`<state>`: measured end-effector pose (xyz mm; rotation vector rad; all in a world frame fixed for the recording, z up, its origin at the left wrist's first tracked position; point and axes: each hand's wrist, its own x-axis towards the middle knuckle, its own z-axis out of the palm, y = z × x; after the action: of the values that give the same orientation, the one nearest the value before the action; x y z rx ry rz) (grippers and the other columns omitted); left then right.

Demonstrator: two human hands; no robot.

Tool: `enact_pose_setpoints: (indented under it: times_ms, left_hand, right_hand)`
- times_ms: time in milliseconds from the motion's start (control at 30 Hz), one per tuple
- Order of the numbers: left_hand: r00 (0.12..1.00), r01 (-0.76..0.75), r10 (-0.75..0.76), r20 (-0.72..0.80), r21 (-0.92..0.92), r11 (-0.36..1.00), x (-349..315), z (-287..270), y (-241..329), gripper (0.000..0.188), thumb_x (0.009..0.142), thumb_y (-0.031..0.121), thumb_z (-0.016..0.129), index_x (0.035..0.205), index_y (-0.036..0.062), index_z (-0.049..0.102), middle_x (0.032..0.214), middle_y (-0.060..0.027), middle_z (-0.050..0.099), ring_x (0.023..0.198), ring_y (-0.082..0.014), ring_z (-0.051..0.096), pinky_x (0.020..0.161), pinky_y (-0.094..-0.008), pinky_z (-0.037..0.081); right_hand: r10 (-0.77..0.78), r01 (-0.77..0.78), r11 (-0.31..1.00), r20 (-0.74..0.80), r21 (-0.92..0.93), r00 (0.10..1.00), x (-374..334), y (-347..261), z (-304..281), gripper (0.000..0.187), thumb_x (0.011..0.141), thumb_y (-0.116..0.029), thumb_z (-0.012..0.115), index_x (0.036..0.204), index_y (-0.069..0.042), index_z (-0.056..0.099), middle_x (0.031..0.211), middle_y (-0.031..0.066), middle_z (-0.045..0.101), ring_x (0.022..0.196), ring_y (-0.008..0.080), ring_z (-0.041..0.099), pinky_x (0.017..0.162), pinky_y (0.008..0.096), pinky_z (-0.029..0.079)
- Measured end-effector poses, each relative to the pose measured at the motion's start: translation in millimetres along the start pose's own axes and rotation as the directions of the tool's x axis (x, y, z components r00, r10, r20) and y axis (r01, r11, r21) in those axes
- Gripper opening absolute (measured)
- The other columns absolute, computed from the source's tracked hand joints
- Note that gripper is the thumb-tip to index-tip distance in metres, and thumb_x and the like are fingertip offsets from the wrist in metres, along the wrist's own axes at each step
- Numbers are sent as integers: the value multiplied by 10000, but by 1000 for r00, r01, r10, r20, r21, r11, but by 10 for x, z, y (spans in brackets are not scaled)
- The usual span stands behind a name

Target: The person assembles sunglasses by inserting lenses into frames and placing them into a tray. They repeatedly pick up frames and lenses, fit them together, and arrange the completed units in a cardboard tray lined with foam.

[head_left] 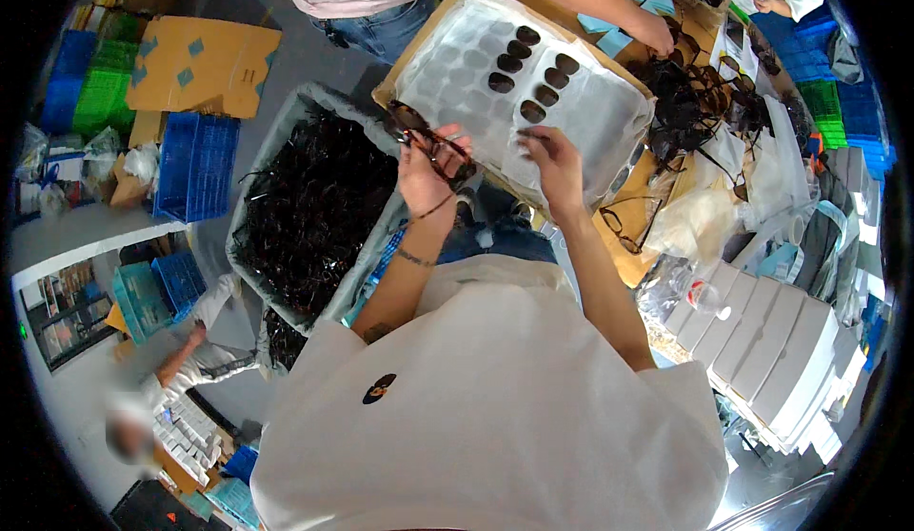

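Left fingers (453,133) cradling glasses (447,157) palm-up, right fingers (545,135) bent

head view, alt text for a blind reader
The wearer's left hand holds glossy brown glasses; the right hand is over a white-lined cardboard tray of dark rounded lenses. At left stands a grey bin heaped with shiny black pieces.

Light is bright; edges curve into black.
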<state>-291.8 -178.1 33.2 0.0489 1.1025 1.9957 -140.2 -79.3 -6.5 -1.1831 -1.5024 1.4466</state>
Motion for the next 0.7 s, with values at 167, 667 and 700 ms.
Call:
enact_pose_setpoints:
  times_ms: [167,667,700]
  left_hand:
    - [994,87,-84,-74,28,996,-83,-406,228,296,1021,305,426,1129,37,489,967,-143,644,817,-270,654,721,-415,569]
    - [857,-498,-88,508,860,111,-164,-193,741,209,851,148,673,990,-8,658,929,-174,645,772,-348,643,690,-390,508]
    - [808,-553,-137,572,818,157,-193,-19,791,222,836,128,684,1003,-15,656,944,-174,653,786,-331,651,693,-374,515]
  right_hand:
    - [-83,65,935,-36,-347,996,719,383,421,192,778,-149,740,907,-34,656,872,169,689,810,311,679,719,388,520]
    - [-415,587,743,466,-323,782,192,-722,294,254,801,-149,700,1002,-33,596,998,147,652,877,366,631,745,426,507]
    - [-415,676,650,583,-346,698,70,-821,218,243,818,-139,683,1015,-29,596,947,146,668,873,364,635,744,420,506]
